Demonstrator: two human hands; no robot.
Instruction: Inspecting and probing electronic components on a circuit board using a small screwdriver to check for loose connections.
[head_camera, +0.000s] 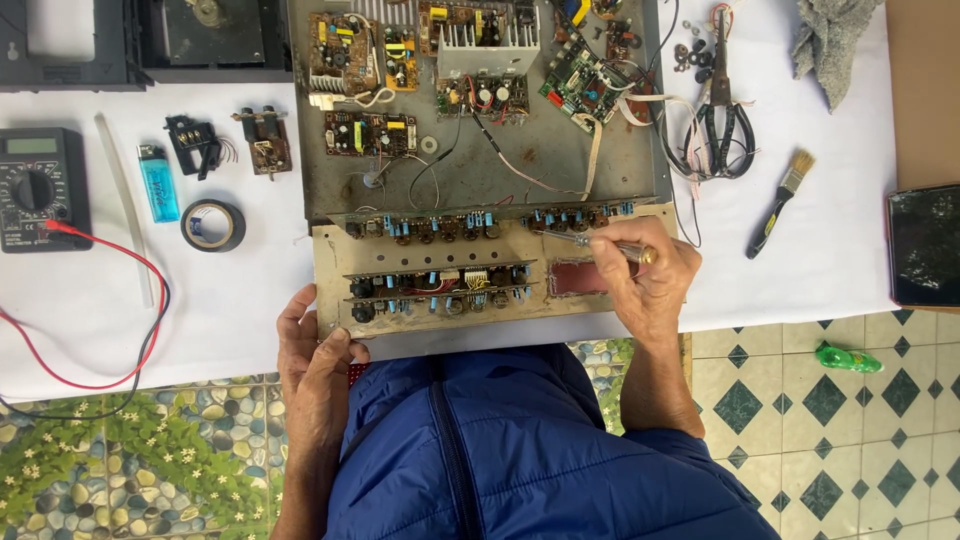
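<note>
Right hand (645, 275) closed around a screwdriver (600, 243), tip at the front panel (330, 250) of the open amplifier (480, 170) on the table (240, 300); left hand (315, 365) grips panel's lower-left corner. Step looks like working a panel screw; next needs steady tip, panel held firm.

Bright, even daylight fills the view, nearly washing out the white tabletop (820, 250). Shadows are soft and short. The dark phone screen (925, 245) shows faint glare. Focus is sharp throughout, with no noticeable edge distortion.

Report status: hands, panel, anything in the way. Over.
Left hand grips front panel corner. Right hand holds screwdriver on its top edge. Nothing in the way.
</note>
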